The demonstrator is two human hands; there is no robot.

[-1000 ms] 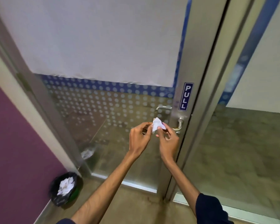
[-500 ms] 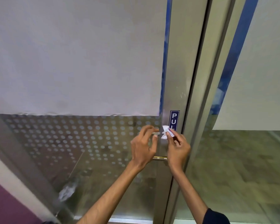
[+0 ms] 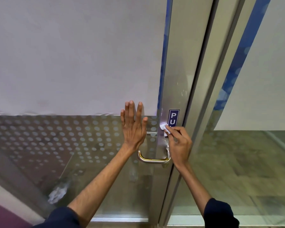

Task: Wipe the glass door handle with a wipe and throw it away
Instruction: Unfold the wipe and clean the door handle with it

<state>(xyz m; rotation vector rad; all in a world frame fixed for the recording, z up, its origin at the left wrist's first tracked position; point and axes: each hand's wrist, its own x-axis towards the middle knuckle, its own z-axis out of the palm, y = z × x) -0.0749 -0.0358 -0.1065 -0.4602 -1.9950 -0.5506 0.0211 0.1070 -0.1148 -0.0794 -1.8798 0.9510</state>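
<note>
A curved metal door handle sticks out from the glass door's metal stile. My right hand pinches a small crumpled white wipe between its fingertips, held against the stile above the handle, over the lower part of the blue PULL sign. My left hand lies flat on the glass with fingers spread, just left of the stile and above the handle's left end. The wipe is not on the handle.
The door glass has a white frosted panel above and a dotted band below. A fixed glass panel stands to the right of the frame. A purple wall shows at bottom left.
My left hand let go of the wipe and spread flat on the glass. The right hand keeps the wipe at the sign. The view moved closer, and the handle now shows below the hands.
</note>
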